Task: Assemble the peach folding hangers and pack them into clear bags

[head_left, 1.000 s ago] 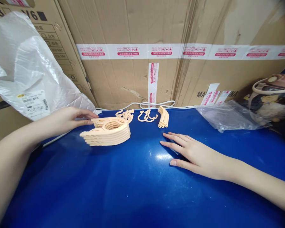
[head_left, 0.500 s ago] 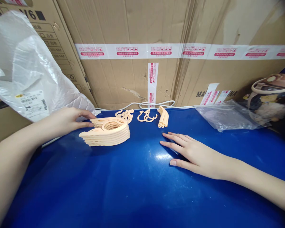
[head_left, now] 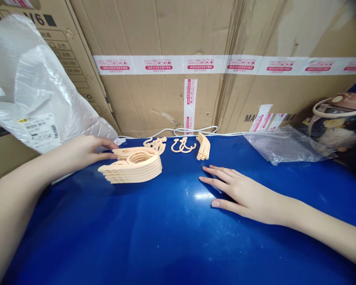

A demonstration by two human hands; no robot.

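Note:
A neat stack of peach plastic clothes hanger parts point(head_left: 133, 174), curved and layered, rests on the blue table point(head_left: 154, 233). My left hand point(head_left: 90, 150) is at its far left end, thumb and forefinger closed about the tip of one arm. Behind the stack lies a small heap of loose hanger hooks point(head_left: 156, 145), with a few more hooks point(head_left: 183, 145) just right of them. A short bundle of curved hanger pieces point(head_left: 203, 147) sits farther right. Nearest to that bundle, my right hand point(head_left: 234, 190) lies palm down on the table, fingers spread, holding nothing.
Cardboard boxes point(head_left: 154, 31) with printed tape wall off the back. A white padded mailing bag point(head_left: 56, 99) leans at the left. A white cable point(head_left: 166, 130) runs along the table's back edge. Clear plastic bag point(head_left: 280, 144) and a dark handled bag point(head_left: 332, 130) are at right.

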